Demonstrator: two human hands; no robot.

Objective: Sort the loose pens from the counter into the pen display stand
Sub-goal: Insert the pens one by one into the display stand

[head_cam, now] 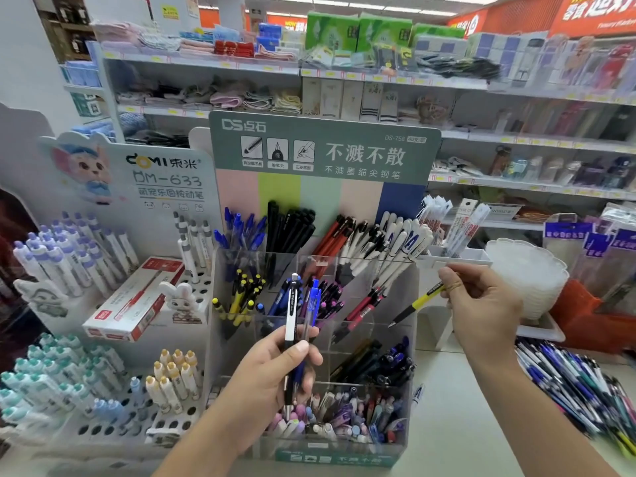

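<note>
at centre frame stands the clear acrylic pen display stand, its tiered compartments already holding pens grouped by kind. right of centre, the right hand pinches a yellow-and-black pen near its top end between fingertips, tip slanting down and to the left, hanging just off the stand's right wall. low in the centre, the left hand is closed around two upright pens: a black-and-white pen and a blue pen, held in front of the middle tier. at the lower right edge of the frame the pile of loose pens lies on the counter, still large, so the sorting looks far from finished.

the step in hand seems to be placing the yellow pen. its likely match is the compartment of yellow-and-black pens, at the left end of the middle tier, on the far side of the left hand. to do it well, carry the pen over the stand rather than through the leaning pens, cross above or behind the left hand, then turn it nearly upright and lower it tip down into a gap. let go only once it is resting inside, so it doesn't tip into the neighbouring blue compartment. keeping the left hand's two pens low and steady would clear the path.
</note>
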